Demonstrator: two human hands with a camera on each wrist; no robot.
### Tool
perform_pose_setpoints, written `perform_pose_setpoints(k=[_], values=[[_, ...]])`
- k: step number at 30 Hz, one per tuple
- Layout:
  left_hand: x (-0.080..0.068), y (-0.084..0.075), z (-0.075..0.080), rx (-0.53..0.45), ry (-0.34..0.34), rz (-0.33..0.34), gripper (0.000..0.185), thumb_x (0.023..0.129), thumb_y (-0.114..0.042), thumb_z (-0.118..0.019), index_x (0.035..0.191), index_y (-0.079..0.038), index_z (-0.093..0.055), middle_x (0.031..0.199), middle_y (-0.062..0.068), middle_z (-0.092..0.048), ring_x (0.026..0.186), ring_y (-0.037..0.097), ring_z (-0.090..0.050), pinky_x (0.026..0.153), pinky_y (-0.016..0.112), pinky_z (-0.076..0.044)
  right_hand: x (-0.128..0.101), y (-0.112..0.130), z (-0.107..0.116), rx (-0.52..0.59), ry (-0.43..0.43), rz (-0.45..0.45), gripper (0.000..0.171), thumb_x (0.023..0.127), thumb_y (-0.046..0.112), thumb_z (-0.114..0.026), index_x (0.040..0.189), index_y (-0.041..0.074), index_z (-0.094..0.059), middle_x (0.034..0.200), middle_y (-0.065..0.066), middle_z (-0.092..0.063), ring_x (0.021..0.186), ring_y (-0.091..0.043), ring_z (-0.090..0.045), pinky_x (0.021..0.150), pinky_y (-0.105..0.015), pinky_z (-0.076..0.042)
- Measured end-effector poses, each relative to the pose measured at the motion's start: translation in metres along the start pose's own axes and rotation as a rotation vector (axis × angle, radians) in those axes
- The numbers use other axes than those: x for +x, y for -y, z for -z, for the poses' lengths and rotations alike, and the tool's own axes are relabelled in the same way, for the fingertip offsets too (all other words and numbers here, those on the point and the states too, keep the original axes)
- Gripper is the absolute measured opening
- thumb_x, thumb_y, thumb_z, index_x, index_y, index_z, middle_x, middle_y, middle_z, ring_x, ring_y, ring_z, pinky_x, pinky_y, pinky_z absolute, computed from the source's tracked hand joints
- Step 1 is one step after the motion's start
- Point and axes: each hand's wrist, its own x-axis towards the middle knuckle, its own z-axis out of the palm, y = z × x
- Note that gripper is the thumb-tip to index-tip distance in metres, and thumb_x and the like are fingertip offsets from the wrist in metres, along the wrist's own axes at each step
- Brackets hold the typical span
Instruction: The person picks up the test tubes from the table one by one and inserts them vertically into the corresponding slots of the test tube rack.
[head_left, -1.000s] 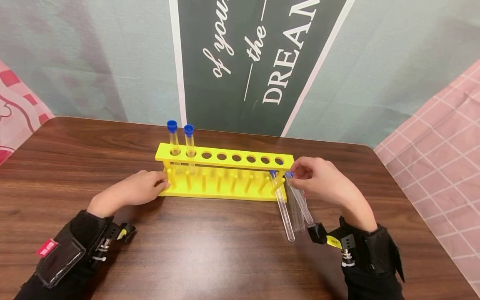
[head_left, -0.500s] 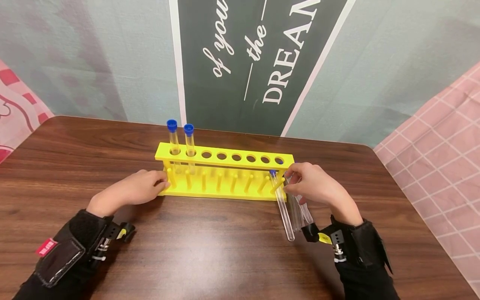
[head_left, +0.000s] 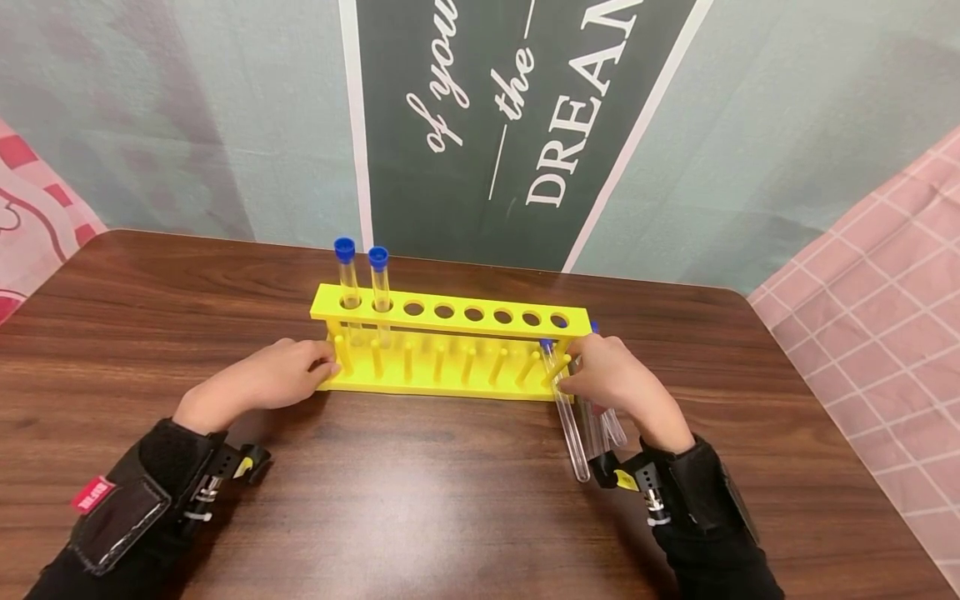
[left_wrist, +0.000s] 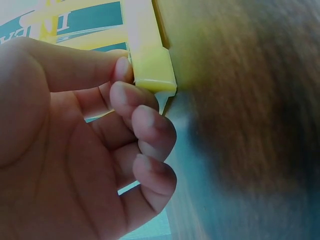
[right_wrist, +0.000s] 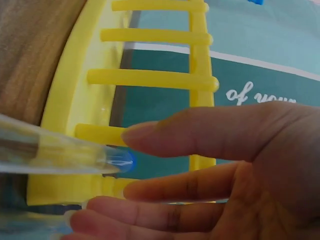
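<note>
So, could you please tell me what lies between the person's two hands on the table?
The yellow test tube rack spans the stretch between them in the head view: the left hand touches its left end, and the right hand is at its right end, over the loose tubes.

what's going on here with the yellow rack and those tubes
A person is working at a yellow test tube rack on a wooden table. The left hand touches the rack's left end. The right hand reaches over clear loose tubes lying at the rack's right end; no firm grip shows. Two blue-capped tubes stand in the leftmost holes; the other holes are empty.
</note>
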Motion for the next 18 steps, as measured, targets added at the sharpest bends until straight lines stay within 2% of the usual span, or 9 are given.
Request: perform_pose_setpoints(k=[9, 18], values=[[0.000, 0.000, -0.001, 0.007, -0.011, -0.008, 0.015, 0.093, -0.014, -0.051, 0.091, 0.000, -0.055, 0.062, 0.002, -0.039, 0.054, 0.015, -0.038, 0.052, 0.028, -0.033, 0.007, 0.002, -0.011, -0.050, -0.049, -0.005, 0.014, 0.075, 0.006, -0.060, 0.087, -0.002, -0.058, 0.063, -0.008, -0.048, 0.044, -0.017, -0.049, 0.043, -0.025, -0.041], [0.001, 0.000, -0.002, 0.001, -0.013, -0.006, 0.017, 0.094, -0.015, -0.051, 0.094, 0.001, -0.056, 0.062, 0.002, -0.039, 0.054, 0.015, -0.038, 0.051, 0.028, -0.033, 0.010, 0.004, -0.017, -0.030, -0.064, -0.030, 0.020, 0.076, 0.004, -0.059, 0.094, -0.004, -0.058, 0.066, -0.010, -0.050, 0.045, -0.019, -0.053, 0.043, -0.025, -0.045]])
